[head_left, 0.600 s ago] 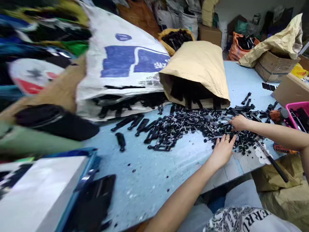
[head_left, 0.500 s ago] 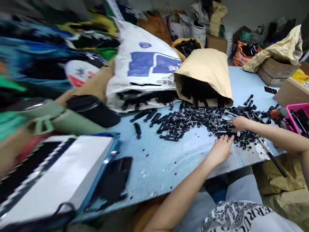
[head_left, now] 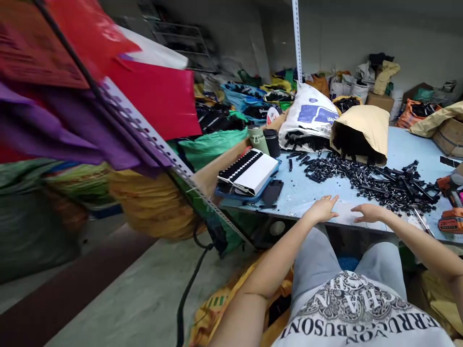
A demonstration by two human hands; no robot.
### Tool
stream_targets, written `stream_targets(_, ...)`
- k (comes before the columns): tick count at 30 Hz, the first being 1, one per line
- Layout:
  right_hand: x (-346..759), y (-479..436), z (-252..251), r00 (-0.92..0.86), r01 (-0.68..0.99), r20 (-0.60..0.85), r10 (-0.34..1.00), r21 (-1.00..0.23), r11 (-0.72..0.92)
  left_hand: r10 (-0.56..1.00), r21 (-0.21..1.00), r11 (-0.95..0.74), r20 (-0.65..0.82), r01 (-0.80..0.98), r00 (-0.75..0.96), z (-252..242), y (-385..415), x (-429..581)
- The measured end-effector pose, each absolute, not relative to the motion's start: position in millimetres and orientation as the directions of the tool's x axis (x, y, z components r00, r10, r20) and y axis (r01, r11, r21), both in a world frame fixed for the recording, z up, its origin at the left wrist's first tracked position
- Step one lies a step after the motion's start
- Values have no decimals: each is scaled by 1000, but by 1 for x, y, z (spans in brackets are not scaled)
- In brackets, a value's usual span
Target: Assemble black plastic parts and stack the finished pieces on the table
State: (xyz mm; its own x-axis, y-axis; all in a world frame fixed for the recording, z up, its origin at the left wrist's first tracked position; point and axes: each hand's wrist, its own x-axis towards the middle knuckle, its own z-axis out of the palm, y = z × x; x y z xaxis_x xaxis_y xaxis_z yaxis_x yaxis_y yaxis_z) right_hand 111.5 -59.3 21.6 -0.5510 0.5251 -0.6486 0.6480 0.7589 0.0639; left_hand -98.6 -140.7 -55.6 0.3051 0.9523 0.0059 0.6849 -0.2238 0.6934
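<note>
My left hand [head_left: 323,209] is over the front edge of the blue-topped table [head_left: 306,195], fingers stretched out and nothing visible in them. Facing it across a small gap, my right hand [head_left: 369,212] has its fingers apart and also looks bare. Just beyond both hands spreads a pile of small black parts [head_left: 383,185] mixed with shiny screw-like pieces. A paper sack [head_left: 361,127] lies on its side behind the pile, its dark mouth toward me. Left of that leans a white printed sack [head_left: 309,113] with black parts at its opening.
At the table's left are a white box [head_left: 258,176] in a blue tray, a dark phone [head_left: 272,193], a green flask [head_left: 257,140] and a black cup [head_left: 272,142]. An orange power drill [head_left: 450,185] lies right. A slanted perforated metal post [head_left: 170,156] crosses on the left.
The view has swung left and widened. Both hands have drawn back from the black parts toward the table's front edge.
</note>
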Motion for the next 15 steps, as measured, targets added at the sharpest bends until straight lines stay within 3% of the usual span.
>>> stream_targets(3, 121, -75, 8, -611, 637, -616, 498, -9, 771, 971, 699, -164, -12, 697, 240, -74, -136, -111)
stream_targets(7, 149, -79, -15, -702, 668, -398, 591, -79, 740, 991, 692, -76, -29, 718, 132, -100, -112, -129)
stream_targets(11, 186, -77, -42, -652, 743, -133, 746, 85, 664, 996, 695, 92, -57, 713, -73, -130, -64, -153)
stream_targets(15, 205, -87, -64, -620, 780, 62, 782, 162, 605, 938, 683, 305, -97, 664, -332, -166, 4, -188)
